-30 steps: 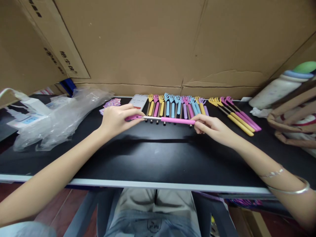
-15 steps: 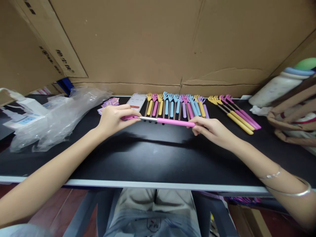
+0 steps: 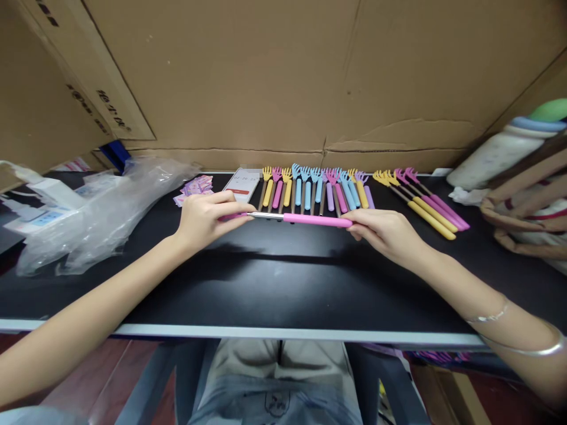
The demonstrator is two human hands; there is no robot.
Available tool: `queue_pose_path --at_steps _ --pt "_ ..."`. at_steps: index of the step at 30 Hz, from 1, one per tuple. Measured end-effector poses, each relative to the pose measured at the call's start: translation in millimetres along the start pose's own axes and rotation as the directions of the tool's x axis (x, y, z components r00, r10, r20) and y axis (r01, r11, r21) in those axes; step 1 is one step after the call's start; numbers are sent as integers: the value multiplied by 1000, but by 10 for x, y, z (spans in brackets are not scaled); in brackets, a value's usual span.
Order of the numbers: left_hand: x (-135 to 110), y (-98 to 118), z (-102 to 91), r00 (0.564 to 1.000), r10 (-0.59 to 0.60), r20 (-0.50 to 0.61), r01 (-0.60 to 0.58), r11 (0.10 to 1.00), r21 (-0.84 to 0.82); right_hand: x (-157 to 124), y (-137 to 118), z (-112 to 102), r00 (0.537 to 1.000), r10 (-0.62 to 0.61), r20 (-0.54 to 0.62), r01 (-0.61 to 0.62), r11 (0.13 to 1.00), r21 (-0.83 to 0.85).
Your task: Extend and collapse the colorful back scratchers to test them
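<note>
Both of my hands hold a pink back scratcher (image 3: pixel 316 220) level above the black table. My left hand (image 3: pixel 208 218) pinches its head end, where the claw is mostly covered by the fingers. At the other end, my right hand (image 3: pixel 383 233) grips the tip of the pink handle between thumb and fingers. A bare metal rod shows between the left fingers and the handle. Behind it lies a row of short back scratchers (image 3: pixel 306 195) in yellow, pink, blue and purple. Longer yellow back scratchers (image 3: pixel 432 218) and pink back scratchers (image 3: pixel 447 211) lie to the right.
A phone (image 3: pixel 241 184) and small printed cards (image 3: pixel 195 188) lie behind my left hand. Clear plastic bags (image 3: pixel 110 206) and a white charger (image 3: pixel 59 193) are at left. A bottle (image 3: pixel 500 153) and a brown bag (image 3: pixel 509 218) stand at right. Cardboard (image 3: pixel 266 77) walls the back.
My left fingers have closed further over the pink claw, covering more of it. The scratcher stays level between both hands, and the view has shifted very slightly.
</note>
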State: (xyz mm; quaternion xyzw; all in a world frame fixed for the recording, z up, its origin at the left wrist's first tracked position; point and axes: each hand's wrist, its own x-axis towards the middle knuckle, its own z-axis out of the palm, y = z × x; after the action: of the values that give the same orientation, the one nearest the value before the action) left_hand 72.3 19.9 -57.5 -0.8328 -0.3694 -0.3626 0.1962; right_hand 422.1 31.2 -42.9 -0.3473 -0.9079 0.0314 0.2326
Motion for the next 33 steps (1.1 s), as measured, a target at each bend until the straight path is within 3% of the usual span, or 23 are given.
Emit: queue_pose_path --at_steps 15,33 --pt "34 55 -34 1000 -10 29 10 1000 -16 -7 -47 0 999 31 16 -32 997 69" --pt "35 68 -19 998 12 59 -12 1000 6 -16 12 31 1000 -4 20 4 1000 -22"
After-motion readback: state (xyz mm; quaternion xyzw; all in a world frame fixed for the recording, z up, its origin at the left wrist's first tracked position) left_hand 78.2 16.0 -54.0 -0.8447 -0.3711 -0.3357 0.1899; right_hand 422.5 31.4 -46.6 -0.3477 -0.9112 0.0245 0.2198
